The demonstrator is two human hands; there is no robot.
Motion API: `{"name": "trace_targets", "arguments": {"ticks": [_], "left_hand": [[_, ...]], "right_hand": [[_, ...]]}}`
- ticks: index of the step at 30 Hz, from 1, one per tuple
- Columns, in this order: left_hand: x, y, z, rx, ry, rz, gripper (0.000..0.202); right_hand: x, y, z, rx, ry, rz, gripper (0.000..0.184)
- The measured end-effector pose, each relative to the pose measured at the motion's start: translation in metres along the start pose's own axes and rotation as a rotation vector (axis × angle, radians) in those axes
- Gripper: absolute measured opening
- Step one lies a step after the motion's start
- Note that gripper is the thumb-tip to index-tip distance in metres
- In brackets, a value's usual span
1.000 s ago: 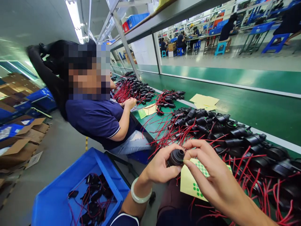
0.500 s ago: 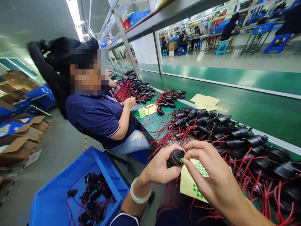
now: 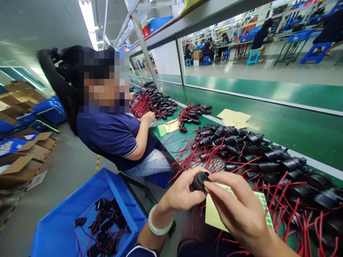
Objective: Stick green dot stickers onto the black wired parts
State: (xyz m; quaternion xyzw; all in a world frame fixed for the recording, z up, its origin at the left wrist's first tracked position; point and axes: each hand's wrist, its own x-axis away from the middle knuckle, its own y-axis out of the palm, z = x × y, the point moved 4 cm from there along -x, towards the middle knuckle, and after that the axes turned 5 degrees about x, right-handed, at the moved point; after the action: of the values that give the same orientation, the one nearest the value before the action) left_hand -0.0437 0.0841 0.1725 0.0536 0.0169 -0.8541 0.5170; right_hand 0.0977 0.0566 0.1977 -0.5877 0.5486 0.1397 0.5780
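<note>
My left hand (image 3: 182, 192) is closed around a black ribbed cylindrical part (image 3: 198, 181), held upright-tilted above my lap. A small green dot sticker (image 3: 205, 182) shows at the part's side, by the tips of my right hand (image 3: 238, 205). That hand's thumb and forefinger are bent in a pinch against the part. Beneath the right hand lies a pale yellow sheet (image 3: 213, 213) with rows of green dots, partly hidden by the hand. Close by on the green bench, many black parts (image 3: 270, 166) with red wires are heaped, some bearing green dots.
A blue bin (image 3: 63, 223) with wired black pieces stands at lower left. A co-worker (image 3: 107, 134) sits at the bench beside a dotted sheet (image 3: 168, 127). Yellow backing papers (image 3: 234, 117) lie farther back. A metal shelf frame (image 3: 180, 60) rises above the bench.
My right hand has turned and its fingers have closed in on the black part's side, uncovering more of the dotted sheet on the right. My left hand keeps its hold.
</note>
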Motion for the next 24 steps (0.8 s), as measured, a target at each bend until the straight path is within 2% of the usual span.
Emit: {"name": "trace_targets", "arguments": {"ticks": [2,4,9,12,16,24], "left_hand": [[0.0,0.0,-0.001,0.034,-0.008,-0.006,0.024],[0.0,-0.001,-0.003,0.067,-0.011,-0.004,0.023],[0.001,-0.004,-0.003,0.12,-0.022,0.019,0.02],[0.002,-0.003,0.0,0.084,0.003,0.01,0.021],[0.004,-0.001,-0.001,0.035,0.001,0.017,0.02],[0.004,-0.001,0.004,-0.024,0.023,0.052,0.018]], "right_hand": [[0.007,0.003,0.0,0.031,-0.089,0.019,0.038],[0.011,0.004,0.002,0.018,-0.092,0.034,0.039],[0.006,0.006,0.012,-0.157,0.199,0.047,0.022],[0.001,0.008,0.011,-0.253,0.275,0.055,0.015],[-0.004,0.011,0.007,-0.279,0.281,0.057,0.013],[0.003,0.012,0.005,-0.261,0.23,0.054,0.028]]}}
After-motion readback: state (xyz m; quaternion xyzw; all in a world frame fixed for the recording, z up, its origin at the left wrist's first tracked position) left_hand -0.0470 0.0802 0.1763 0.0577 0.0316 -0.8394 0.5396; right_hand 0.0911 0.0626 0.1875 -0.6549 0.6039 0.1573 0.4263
